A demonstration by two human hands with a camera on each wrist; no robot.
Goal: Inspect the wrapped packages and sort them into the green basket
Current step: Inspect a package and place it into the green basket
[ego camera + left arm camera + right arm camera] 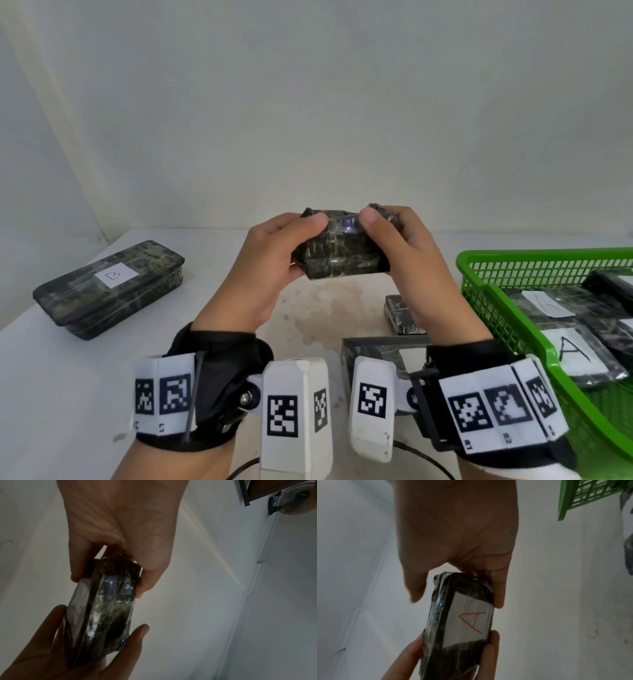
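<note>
I hold a dark plastic-wrapped package (pixel 342 255) in the air over the middle of the table, one hand at each end. My left hand (pixel 301 240) grips its left end with the thumb on top. My right hand (pixel 387 236) grips the right end the same way. In the right wrist view the package's (pixel 436 628) far face carries a white label with a red A (pixel 471 623). The left wrist view shows its glossy edge (pixel 106 608). The green basket (pixel 479 274) stands at the right and holds several packages labelled A (pixel 575 349).
A long wrapped package with a white label marked B (pixel 109 287) lies on the white table at the left. Two more dark packages (pixel 400 313) lie in front of the basket, one partly hidden by my right wrist. A white wall rises behind the table.
</note>
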